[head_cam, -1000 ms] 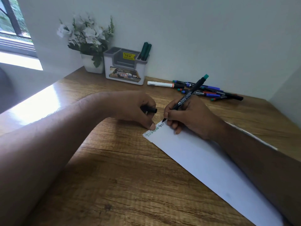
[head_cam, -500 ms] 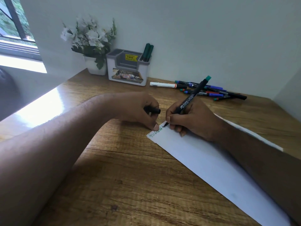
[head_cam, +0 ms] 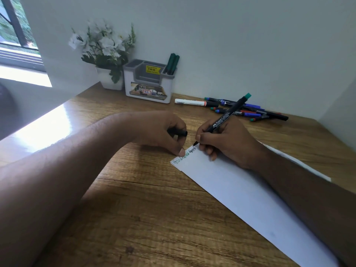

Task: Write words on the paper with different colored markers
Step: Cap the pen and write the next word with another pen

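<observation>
The right hand (head_cam: pixel 225 143) is pinching a black marker (head_cam: pixel 227 116) with a green end cap near its tip, fingers curled round the barrel, and the tip is touching the paper (head_cam: pixel 240 189) at the end of a short line of small writing in dark and green ink. The heel of this hand is resting on the sheet, probably to steady the strokes. The left hand (head_cam: pixel 163 132) is curling round a black cap (head_cam: pixel 179 132), likely the marker's own, kept ready for closing, while its thumb is pressing on the sheet's far corner, apparently to stop it sliding. The paper is lying slantwise across the right half of the tabletop (head_cam: pixel 134 218), running down to the near right edge. Spare markers (head_cam: pixel 248 110) in several colours are lying loose by the back edge, within reach for the next colour. A white organiser (head_cam: pixel 148 83) holding green pens and a pot of white flowers (head_cam: pixel 105 49) are standing at the back, towards the left corner, against a plain pale wall. Daylight from a window at the left is glaring on the wood.
</observation>
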Demonstrator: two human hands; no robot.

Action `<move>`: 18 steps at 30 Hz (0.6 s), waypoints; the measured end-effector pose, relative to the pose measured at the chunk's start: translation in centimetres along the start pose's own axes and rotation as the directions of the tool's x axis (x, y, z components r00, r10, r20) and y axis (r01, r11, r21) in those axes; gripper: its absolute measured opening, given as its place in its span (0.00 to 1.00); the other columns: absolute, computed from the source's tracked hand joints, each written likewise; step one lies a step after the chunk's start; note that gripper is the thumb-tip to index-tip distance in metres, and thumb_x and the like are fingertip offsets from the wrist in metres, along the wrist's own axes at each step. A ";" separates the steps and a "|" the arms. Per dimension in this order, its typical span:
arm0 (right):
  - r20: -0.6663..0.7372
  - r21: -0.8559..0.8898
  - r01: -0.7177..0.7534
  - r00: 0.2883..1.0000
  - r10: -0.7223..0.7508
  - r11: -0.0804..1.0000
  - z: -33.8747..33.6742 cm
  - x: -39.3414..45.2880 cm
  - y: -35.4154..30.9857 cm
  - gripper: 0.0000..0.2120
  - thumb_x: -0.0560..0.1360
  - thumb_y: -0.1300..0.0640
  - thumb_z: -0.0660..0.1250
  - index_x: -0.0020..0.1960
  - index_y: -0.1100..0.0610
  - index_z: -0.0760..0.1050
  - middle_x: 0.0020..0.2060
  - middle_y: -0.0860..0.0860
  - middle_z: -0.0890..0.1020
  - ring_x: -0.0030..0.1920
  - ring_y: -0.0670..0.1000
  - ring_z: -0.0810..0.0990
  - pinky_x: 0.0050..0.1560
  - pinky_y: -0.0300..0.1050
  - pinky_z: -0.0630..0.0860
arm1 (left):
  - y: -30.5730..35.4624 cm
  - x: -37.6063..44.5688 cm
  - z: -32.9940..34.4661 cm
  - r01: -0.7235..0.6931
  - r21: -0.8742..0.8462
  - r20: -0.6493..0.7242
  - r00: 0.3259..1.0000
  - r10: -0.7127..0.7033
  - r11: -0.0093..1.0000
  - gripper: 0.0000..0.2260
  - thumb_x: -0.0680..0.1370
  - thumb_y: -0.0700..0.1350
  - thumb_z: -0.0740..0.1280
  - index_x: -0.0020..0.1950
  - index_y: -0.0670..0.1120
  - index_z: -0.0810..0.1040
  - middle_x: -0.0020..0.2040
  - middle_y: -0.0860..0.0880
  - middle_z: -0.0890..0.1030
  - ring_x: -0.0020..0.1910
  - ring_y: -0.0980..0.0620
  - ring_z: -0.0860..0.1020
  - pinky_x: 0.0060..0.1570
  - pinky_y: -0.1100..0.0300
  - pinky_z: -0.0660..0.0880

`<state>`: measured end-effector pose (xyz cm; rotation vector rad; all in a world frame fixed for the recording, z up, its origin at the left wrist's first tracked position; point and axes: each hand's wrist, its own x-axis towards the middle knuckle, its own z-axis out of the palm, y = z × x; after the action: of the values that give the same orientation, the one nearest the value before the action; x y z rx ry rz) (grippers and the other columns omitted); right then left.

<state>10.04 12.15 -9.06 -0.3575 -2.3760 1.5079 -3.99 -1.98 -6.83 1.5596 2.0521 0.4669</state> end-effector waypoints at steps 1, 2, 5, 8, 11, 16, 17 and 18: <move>0.006 -0.001 0.004 1.000 -0.004 1.000 0.0 0.0 0.0 0.07 0.73 0.68 0.68 0.38 0.62 0.80 0.28 0.57 0.81 0.25 0.49 0.77 0.24 0.41 0.75 | 0.0 0.0 0.0 0.000 0.000 -0.003 1.000 0.000 1.000 0.08 0.71 0.51 0.73 0.46 0.51 0.79 0.44 0.51 0.79 0.41 0.54 0.74 0.41 0.58 0.69; 0.009 0.000 0.007 1.000 -0.007 1.000 0.0 0.0 0.0 0.06 0.73 0.68 0.68 0.38 0.62 0.80 0.28 0.57 0.81 0.25 0.49 0.76 0.24 0.41 0.75 | 0.0 0.0 0.0 0.001 -0.001 -0.005 1.000 -0.001 1.000 0.08 0.71 0.51 0.73 0.46 0.51 0.79 0.43 0.51 0.79 0.41 0.53 0.74 0.41 0.57 0.70; 0.019 0.005 0.016 1.000 -0.016 1.000 -0.1 0.0 0.0 0.04 0.73 0.68 0.68 0.40 0.64 0.80 0.28 0.57 0.81 0.25 0.49 0.76 0.24 0.40 0.76 | -0.1 0.0 0.1 -0.004 -0.005 -0.005 1.000 0.004 1.000 0.08 0.71 0.51 0.73 0.46 0.51 0.79 0.44 0.50 0.79 0.42 0.52 0.74 0.44 0.54 0.71; 0.017 0.019 0.016 1.000 -0.016 1.000 -0.2 0.1 0.1 0.04 0.73 0.68 0.68 0.40 0.66 0.80 0.28 0.57 0.80 0.25 0.49 0.76 0.24 0.41 0.76 | -0.1 -0.1 0.1 -0.005 -0.001 0.001 1.000 0.005 1.000 0.08 0.71 0.51 0.73 0.47 0.50 0.79 0.44 0.49 0.80 0.44 0.50 0.75 0.45 0.53 0.71; -0.033 0.130 0.028 0.999 -0.024 0.991 -0.3 0.2 0.3 0.04 0.72 0.69 0.68 0.39 0.65 0.79 0.27 0.57 0.80 0.23 0.51 0.75 0.23 0.41 0.74 | 0.0 -0.2 0.2 0.015 -0.006 -0.028 1.000 -0.015 1.000 0.08 0.73 0.56 0.69 0.47 0.54 0.79 0.43 0.53 0.79 0.43 0.53 0.75 0.42 0.56 0.69; -0.074 0.500 0.054 0.997 -0.020 0.864 -0.6 0.6 0.4 0.08 0.75 0.64 0.62 0.44 0.65 0.78 0.31 0.57 0.82 0.25 0.49 0.76 0.24 0.40 0.73 | -0.1 -0.4 0.3 -0.048 -0.290 -0.203 0.979 -0.013 0.956 0.15 0.81 0.57 0.54 0.51 0.52 0.78 0.35 0.54 0.73 0.33 0.59 0.69 0.37 0.62 0.66; -0.062 0.539 0.058 0.998 -0.029 0.840 -0.7 0.7 0.3 0.09 0.76 0.62 0.60 0.45 0.65 0.78 0.32 0.57 0.82 0.27 0.49 0.77 0.25 0.40 0.74 | -0.1 -0.5 0.4 -0.082 -0.296 -0.234 0.972 0.011 0.952 0.13 0.81 0.54 0.56 0.50 0.51 0.79 0.34 0.57 0.73 0.32 0.60 0.69 0.35 0.64 0.66; -0.068 0.553 0.076 0.997 -0.045 0.830 -0.7 0.6 0.1 0.10 0.76 0.63 0.59 0.47 0.65 0.77 0.33 0.58 0.83 0.27 0.49 0.77 0.26 0.40 0.74 | -0.1 -0.5 0.5 -0.110 -0.309 -0.272 0.962 0.023 0.945 0.12 0.82 0.52 0.57 0.49 0.51 0.80 0.32 0.58 0.73 0.30 0.61 0.68 0.33 0.66 0.66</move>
<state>9.71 12.99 -8.85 -0.1735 -1.7685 2.0311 -3.65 -2.53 -7.23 1.4310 1.9887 1.0321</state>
